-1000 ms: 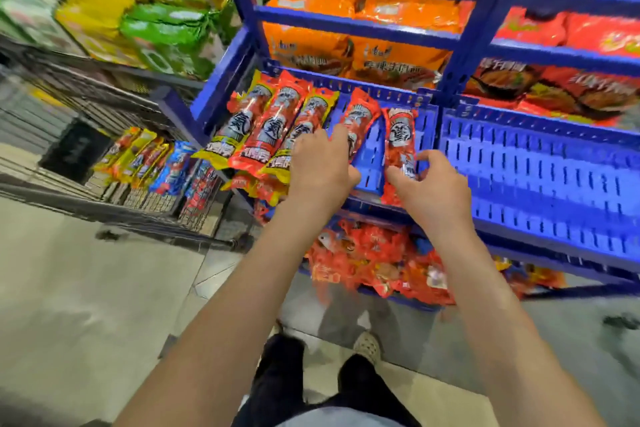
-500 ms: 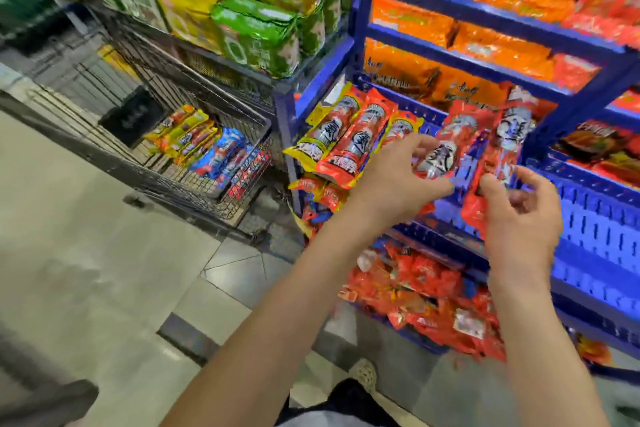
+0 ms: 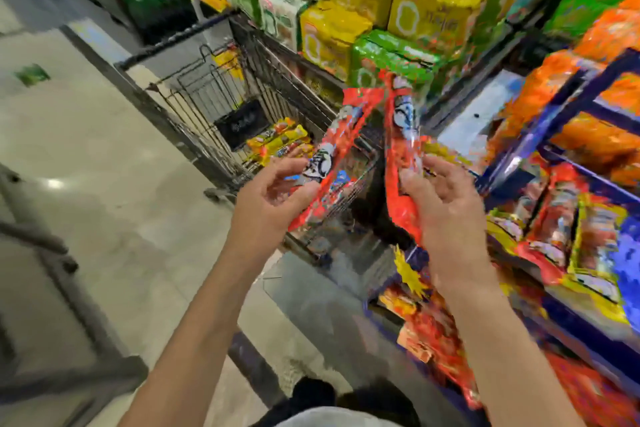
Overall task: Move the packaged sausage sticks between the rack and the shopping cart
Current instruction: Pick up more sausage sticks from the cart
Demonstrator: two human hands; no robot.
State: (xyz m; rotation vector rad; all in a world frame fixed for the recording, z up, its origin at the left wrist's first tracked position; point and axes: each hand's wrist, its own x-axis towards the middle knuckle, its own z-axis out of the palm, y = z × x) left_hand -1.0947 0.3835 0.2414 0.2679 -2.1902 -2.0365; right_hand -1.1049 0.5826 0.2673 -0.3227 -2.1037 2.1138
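My left hand (image 3: 273,198) holds a red sausage stick pack (image 3: 341,139) by its lower end, over the near corner of the wire shopping cart (image 3: 221,87). My right hand (image 3: 446,204) grips a second red sausage stick pack (image 3: 401,135), held upright just right of the first. Several yellow and red sausage packs (image 3: 280,140) lie in the cart's bottom. More sausage packs (image 3: 561,222) lie on the blue rack (image 3: 568,100) at the right. The picture is blurred by motion.
Yellow and green snack bags (image 3: 381,10) are stacked on shelves behind the cart. Orange bags (image 3: 595,135) fill the rack's upper tier and red packs (image 3: 433,333) its lowest. Tiled floor (image 3: 86,166) lies to the left, with a dark metal frame (image 3: 52,253) at the near left.
Both hands have lifted their red packs off the blue rack and carried them left, to above the cart. The view has swung left toward the cart.
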